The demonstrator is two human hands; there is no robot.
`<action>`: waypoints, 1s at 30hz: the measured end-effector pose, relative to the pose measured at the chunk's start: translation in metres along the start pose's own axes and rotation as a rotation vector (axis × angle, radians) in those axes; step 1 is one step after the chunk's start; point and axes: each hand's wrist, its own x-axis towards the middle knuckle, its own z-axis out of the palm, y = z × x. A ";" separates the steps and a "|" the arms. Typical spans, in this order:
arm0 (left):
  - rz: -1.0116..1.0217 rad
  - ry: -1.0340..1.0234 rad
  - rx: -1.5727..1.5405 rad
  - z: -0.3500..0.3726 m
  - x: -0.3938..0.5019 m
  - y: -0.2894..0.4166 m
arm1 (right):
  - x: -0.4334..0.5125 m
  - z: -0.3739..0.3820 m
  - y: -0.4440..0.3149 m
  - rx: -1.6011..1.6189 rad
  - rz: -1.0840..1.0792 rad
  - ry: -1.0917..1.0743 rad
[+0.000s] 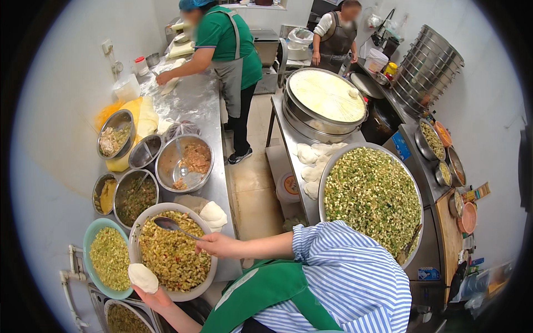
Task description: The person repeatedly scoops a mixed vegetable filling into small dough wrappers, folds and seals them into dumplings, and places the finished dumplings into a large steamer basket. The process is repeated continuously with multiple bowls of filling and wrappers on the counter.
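Observation:
My right hand (pixel 217 244) grips the handle of a metal spoon (pixel 167 223), whose bowl is over a white basin (pixel 207 227) of chopped vegetable filling (pixel 173 254). A white, rounded piece of dough (pixel 143 278) rests on my left hand (pixel 155 298), at the lower left rim of that basin. More dough (pixel 213 215) lies on the steel table beyond the basin. Left of the basin is a green basin (pixel 88 243) of pale diced filling.
Steel bowls with fillings (pixel 120 206) (pixel 210 166) stand on the left table (pixel 195 104). A large basin (pixel 322 195) of green filling and a steamer (pixel 325 129) are on the right. A person in green (pixel 229 37) works dough at the far left; another person (pixel 335 39) stands beyond the steamer.

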 end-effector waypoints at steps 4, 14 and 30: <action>0.013 0.021 0.033 0.006 -0.005 -0.002 | 0.009 -0.004 0.012 0.062 -0.024 -0.044; -0.032 -0.018 -0.005 0.001 -0.004 -0.007 | -0.003 -0.003 0.018 0.258 -0.010 -0.125; -0.032 -0.008 -0.019 0.003 -0.007 -0.011 | -0.003 -0.005 0.007 0.270 0.040 -0.158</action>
